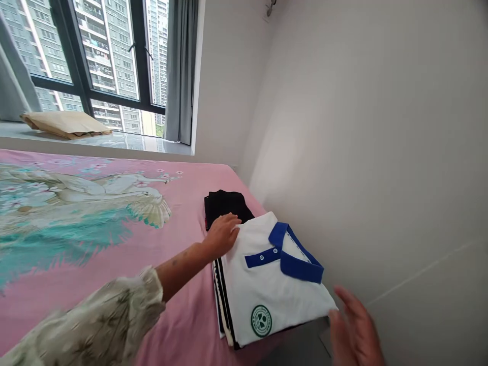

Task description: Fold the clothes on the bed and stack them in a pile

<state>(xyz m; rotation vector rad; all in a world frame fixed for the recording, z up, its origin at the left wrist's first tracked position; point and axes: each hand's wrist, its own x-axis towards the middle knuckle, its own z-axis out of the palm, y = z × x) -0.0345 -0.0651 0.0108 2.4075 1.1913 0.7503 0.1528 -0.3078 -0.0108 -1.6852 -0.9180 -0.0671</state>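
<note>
Beside a pale wall (pixel 343 127), a pink bed (pixel 186 203) bears a clothes stack (pixel 225 300) topped by a folded white shirt (pixel 290 300), likely light, soft and best taken by opposite edges, blue collar (pixel 299 270) facing wallward, long axis unclear, left hand (pixel 223 235) loosely spread at its far-left edge, right hand (pixel 357 330), fingers parted, beside its right corner.

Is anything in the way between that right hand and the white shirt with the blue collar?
Nothing visible is: the right hand is just by the right-hand corner of the white shirt. Whether they touch is hard to tell.
</note>
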